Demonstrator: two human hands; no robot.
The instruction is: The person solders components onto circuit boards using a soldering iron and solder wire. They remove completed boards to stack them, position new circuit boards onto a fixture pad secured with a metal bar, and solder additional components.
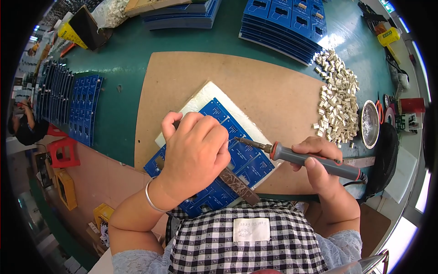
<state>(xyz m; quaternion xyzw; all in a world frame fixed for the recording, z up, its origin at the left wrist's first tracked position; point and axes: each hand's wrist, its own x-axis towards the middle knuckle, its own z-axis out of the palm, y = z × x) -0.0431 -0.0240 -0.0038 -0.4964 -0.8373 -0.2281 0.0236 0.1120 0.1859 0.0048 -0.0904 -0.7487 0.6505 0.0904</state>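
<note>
In my right hand (319,160) is a grey soldering iron (285,154) with orange rings, held like a pen. Its tip points left and reaches the blue circuit board panel (255,170), close to the fingers of my left hand (198,141). That left hand is curled over the panel with its fingers bent; whatever they pinch is hidden beneath them. Under the panel lies a white pad (211,91), set at a slant. A worn brown bar (238,186) rests across the panel, coming out from below my left hand.
A brown board (182,68) covers part of the green table (121,59). To the right are a heap of small cream connectors (337,96) and a metal bowl (369,124). Stacked blue panels (278,39) stand at the back; more panels (84,109) stand upright at left.
</note>
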